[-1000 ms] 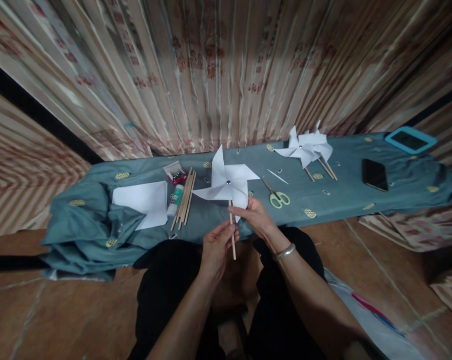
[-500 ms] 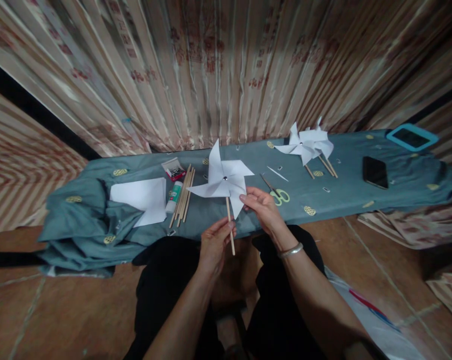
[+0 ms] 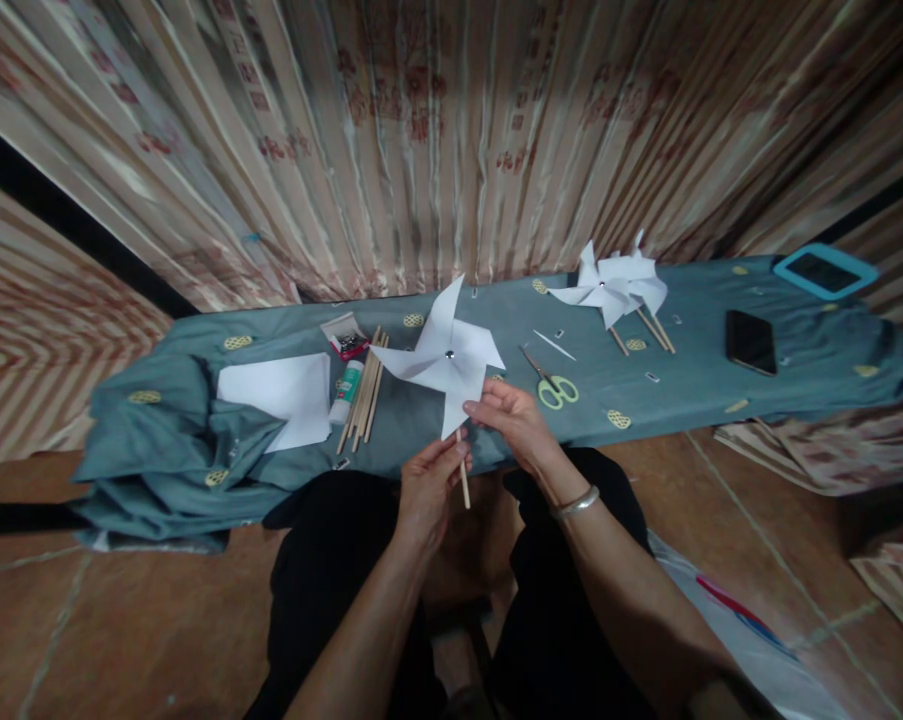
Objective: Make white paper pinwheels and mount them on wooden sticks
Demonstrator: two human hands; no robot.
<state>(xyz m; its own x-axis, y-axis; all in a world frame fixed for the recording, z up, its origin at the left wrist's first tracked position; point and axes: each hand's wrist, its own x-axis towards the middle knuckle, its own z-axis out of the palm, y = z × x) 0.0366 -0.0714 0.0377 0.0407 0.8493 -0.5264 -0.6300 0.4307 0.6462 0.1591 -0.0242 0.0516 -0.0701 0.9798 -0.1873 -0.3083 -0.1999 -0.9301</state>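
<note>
A: Where was the pinwheel, and how was it held?

B: The white paper pinwheel (image 3: 458, 375) was at the centre of the frame, above the patterned cloth (image 3: 695, 300). The left hand (image 3: 428, 490), lower in the frame, had its thumb and fingers closed on the wooden stick (image 3: 465, 488), whose free end projected below the grip.

A: Which way did the paper lie from that grip?

B: Up the frame. The stick formed the long axis, nearly vertical, its top leaning slightly left towards the pin (image 3: 449, 355); its upper length was hidden behind the lower blade (image 3: 455, 408).

A: Which hand was nearer the pin?

B: The right hand (image 3: 515, 425), at the lower right of the pinwheel. Its thumb lay against the lower blade; whether the fingers pinched the paper could not be told. Scissors (image 3: 557, 391) lay near it, right of centre; loose sticks (image 3: 364, 398) lay left of centre.
</note>
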